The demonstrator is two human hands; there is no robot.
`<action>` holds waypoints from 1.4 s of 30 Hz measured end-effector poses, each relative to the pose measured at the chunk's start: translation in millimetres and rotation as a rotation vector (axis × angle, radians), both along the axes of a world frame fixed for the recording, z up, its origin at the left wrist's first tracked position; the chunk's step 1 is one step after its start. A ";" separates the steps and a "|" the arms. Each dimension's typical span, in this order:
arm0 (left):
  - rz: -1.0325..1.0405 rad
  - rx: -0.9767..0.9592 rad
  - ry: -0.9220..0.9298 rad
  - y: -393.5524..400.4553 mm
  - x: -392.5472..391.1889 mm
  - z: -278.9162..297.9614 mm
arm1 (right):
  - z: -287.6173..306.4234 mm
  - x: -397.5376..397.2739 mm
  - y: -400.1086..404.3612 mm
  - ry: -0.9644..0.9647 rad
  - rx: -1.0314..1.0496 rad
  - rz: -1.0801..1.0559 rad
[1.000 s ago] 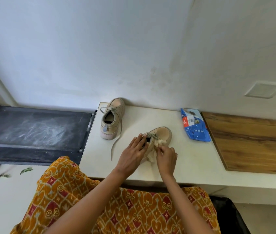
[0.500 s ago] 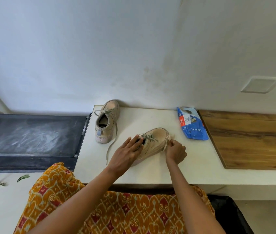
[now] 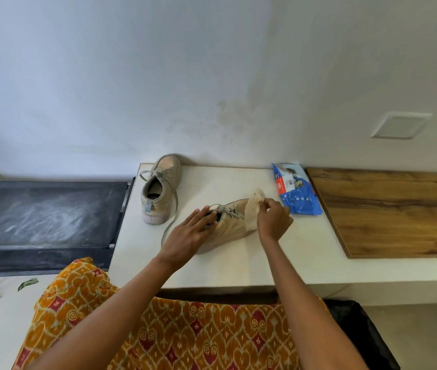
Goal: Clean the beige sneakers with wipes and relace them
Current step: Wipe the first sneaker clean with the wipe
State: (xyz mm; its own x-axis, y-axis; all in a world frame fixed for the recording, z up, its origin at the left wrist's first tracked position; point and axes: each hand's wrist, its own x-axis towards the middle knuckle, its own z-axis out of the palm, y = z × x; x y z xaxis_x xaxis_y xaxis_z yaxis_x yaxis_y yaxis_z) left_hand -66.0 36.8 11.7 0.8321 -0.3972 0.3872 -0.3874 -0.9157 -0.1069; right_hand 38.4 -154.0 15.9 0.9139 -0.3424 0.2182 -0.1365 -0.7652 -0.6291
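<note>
Two beige sneakers sit on a white counter. The near sneaker lies tilted on its side with its toe toward the right. My left hand rests on its heel and opening with straight fingers. My right hand pinches a soiled beige wipe that hangs over the sneaker's toe. The far sneaker stands upright near the wall, its grey lace trailing loose down the counter. The blue wipes pack lies to the right of my right hand.
A wooden board covers the counter's right part. A dusty black surface adjoins the counter on the left. The white wall rises just behind the far sneaker. My patterned orange clothing fills the foreground.
My right hand has moved from the sneaker's right side up to its toe, lifting the wipe. The sneaker has tipped more to the right under my left hand.
</note>
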 end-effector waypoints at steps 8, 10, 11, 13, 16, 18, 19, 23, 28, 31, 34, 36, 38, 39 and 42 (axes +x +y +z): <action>-0.006 -0.134 0.038 -1.2 0.9 -14.0 | -24.7 2.9 -13.4 -0.271 -0.708 0.513; -0.012 -0.132 0.033 0.3 2.3 -14.4 | -23.0 17.8 -33.7 -0.263 -0.803 0.456; -0.013 -0.131 0.024 0.4 1.6 -14.7 | -21.0 25.3 -42.1 -0.199 -0.802 0.390; -0.020 -0.139 -0.010 -1.5 -0.2 -16.3 | -17.9 33.8 -51.9 -0.031 -0.728 0.280; -0.009 -0.162 -0.017 -2.9 -1.0 -23.1 | -22.9 35.0 -48.5 -0.039 -0.514 0.331; 0.001 -0.165 -0.004 -2.9 0.5 -24.2 | -19.0 31.8 -33.9 -0.090 -0.349 0.320; -0.008 -0.158 -0.011 -2.3 1.9 -25.4 | -19.0 32.3 -27.5 -0.085 -0.282 0.311; -0.012 -0.138 -0.028 -1.8 2.5 -25.1 | -25.2 36.9 -24.9 0.018 -0.073 0.420; 0.012 -0.142 -0.059 -3.0 4.3 -23.6 | -8.5 61.0 -24.2 0.076 0.134 0.336; 0.032 -0.149 -0.026 -3.6 4.1 -19.8 | 4.7 63.0 0.9 0.082 0.115 0.617; 0.057 -0.149 -0.026 -6.3 4.5 -18.1 | -1.5 58.6 11.5 0.080 -0.304 0.959; 0.076 -0.151 -0.019 -7.5 4.3 -18.3 | -8.9 59.9 0.6 -0.003 -0.437 0.953; 0.094 -0.152 -0.020 -9.0 4.2 -18.6 | -14.0 60.1 -16.5 -0.058 -0.425 0.820; 0.099 -0.156 -0.020 -9.7 4.0 -18.3 | -15.1 59.4 -24.3 -0.060 -0.406 0.756; 0.098 -0.181 -0.020 -11.4 3.3 -16.7 | -18.4 52.3 -35.5 0.020 -0.288 0.589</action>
State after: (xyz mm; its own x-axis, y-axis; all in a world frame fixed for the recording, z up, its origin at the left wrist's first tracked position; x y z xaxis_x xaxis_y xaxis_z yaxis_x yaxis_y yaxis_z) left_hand -62.7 25.4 -5.0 0.8550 -0.2368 0.4615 -0.2946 -0.9540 0.0561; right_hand 90.7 -189.6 -2.6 0.9355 0.2859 0.2075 0.3471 -0.8529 -0.3899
